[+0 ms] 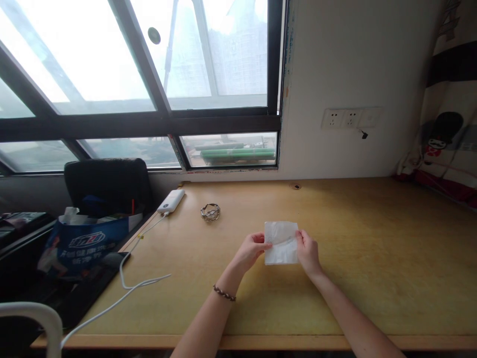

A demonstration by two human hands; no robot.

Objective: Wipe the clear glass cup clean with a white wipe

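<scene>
A white, folded paper tissue [281, 246], roughly square and creased across its middle, is held up over the wooden table. My left hand [252, 250] pinches its left edge, thumb on the near face. On the opposite edge, my right hand [308, 251] grips the tissue between thumb and curled fingers. A braided bracelet [224, 293] circles my left wrist. Beyond my left hand, a silvery metal bracelet or watch [210, 212] lies on the tabletop; its exact kind is hard to make out.
A white power bank [171, 201] sits at the left rear of the table [372, 258], its white cable [122, 271] trailing toward the front edge. Left of the table, a blue bag [87, 243] rests on a black chair [107, 184]. Wall sockets [343, 118] are behind.
</scene>
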